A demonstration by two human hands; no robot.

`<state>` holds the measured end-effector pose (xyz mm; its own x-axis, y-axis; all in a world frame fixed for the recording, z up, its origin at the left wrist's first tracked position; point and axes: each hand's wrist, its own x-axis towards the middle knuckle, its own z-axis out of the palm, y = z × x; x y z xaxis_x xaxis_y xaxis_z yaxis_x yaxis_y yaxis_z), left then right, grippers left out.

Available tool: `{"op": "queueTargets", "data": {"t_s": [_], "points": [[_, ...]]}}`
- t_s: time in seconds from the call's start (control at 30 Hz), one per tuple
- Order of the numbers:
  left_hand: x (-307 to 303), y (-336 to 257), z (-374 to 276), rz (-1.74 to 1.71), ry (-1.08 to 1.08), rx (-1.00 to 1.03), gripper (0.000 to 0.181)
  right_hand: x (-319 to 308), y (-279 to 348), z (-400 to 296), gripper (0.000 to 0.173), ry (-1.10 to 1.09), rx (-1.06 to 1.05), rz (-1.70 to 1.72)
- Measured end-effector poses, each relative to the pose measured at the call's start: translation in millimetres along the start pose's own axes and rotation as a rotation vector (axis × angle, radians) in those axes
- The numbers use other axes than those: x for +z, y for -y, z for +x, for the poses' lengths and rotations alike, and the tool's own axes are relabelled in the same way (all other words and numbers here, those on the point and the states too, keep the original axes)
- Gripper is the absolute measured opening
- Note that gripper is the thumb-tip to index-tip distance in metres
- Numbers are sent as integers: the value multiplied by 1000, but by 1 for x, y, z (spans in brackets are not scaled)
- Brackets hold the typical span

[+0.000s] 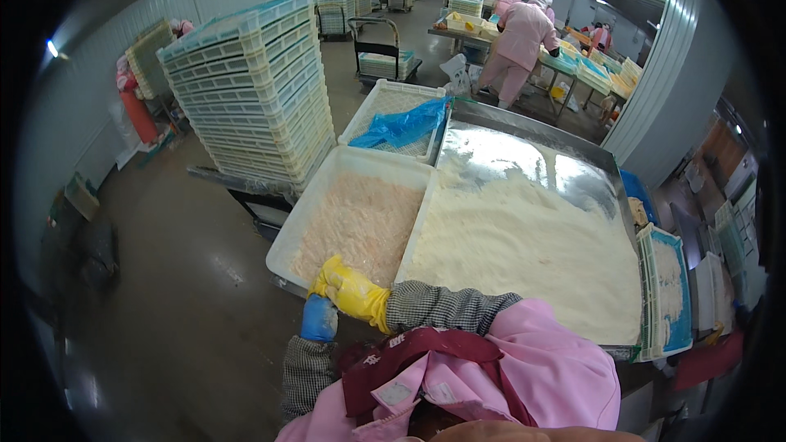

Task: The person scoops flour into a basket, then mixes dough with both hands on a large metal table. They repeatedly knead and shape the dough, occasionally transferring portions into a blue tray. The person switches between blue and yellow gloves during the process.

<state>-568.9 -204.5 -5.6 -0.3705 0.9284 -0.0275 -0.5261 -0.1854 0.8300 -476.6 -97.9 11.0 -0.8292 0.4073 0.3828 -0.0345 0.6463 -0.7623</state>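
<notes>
My right hand, in a yellow rubber glove, reaches over the near left corner of a white plastic tub. My left hand shows blue covering with pale residue and meets the yellow glove there. Their fingers overlap, so I cannot tell what either grips. Pale pink, wet, meat-like pieces fill the tub. Right of it, a layer of cream-coloured powder or crumbs covers much of a shallow metal table tray.
A tall stack of white plastic crates stands left of the tub. Behind the tub, a crate holds blue plastic film. A blue-lined crate sits at the right. Another worker bends over a farther table; a hand cart is nearby.
</notes>
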Motion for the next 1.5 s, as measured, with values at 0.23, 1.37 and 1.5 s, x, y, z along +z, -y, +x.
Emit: {"op": "queueTargets", "data": {"t_s": [0.23, 1.37, 1.5], "points": [[-69, 0, 88, 414, 28, 227, 40, -10, -13, -1, 24, 213, 64, 661], [130, -36, 95, -539, 267, -71, 54, -187, 35, -37, 36, -562, 145, -126], [142, -32, 71, -351, 251, -130, 55, -210, 37, -28, 39, -205, 111, -269]]}}
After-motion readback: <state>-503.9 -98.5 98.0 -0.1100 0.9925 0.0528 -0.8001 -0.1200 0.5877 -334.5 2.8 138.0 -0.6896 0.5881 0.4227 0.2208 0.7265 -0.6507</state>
